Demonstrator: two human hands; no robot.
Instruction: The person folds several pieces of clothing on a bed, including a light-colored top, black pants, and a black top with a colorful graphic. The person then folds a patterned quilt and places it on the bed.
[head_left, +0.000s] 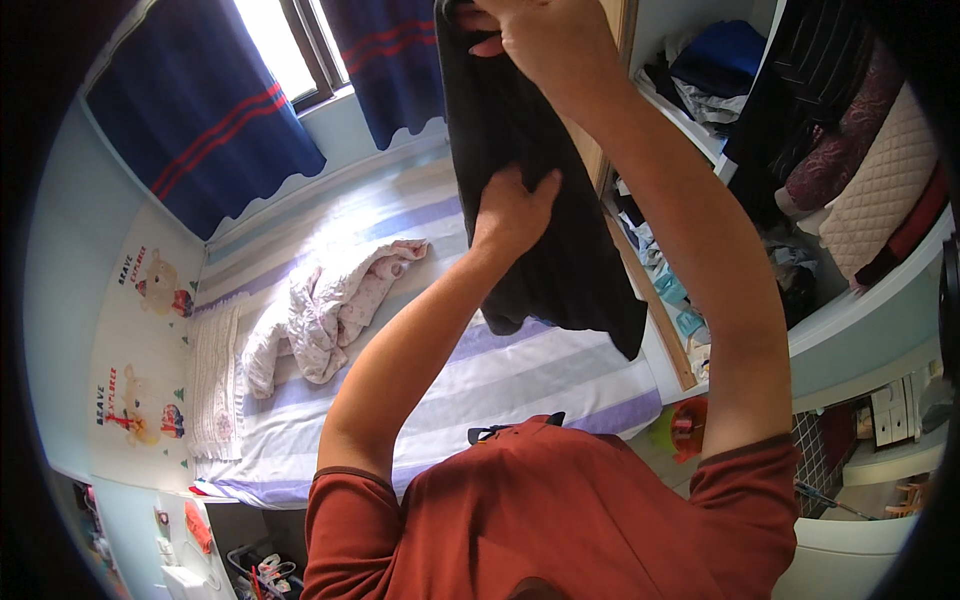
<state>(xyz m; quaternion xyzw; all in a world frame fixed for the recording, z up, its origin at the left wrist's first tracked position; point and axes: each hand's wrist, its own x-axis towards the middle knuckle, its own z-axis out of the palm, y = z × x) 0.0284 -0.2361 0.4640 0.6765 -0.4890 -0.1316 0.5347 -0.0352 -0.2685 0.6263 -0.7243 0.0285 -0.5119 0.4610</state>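
A black cloth garment hangs lengthwise in front of me, above the bed. At its upper end my right hand grips the fabric with bent fingers, partly cut off by the top of the picture. My left hand lies against the middle of the garment, its thumb apart from the fingers. Whether those fingers pinch the cloth is not visible. The garment's lower edge hangs loose and uneven. Behind it stretches the bed, with a striped sheet in white, grey and purple.
A crumpled floral quilt lies on the bed near a knitted pillow cover. Navy curtains flank the window. At right, an open wardrobe holds folded clothes and a hanging quilted garment. A red-and-green container stands by the bed.
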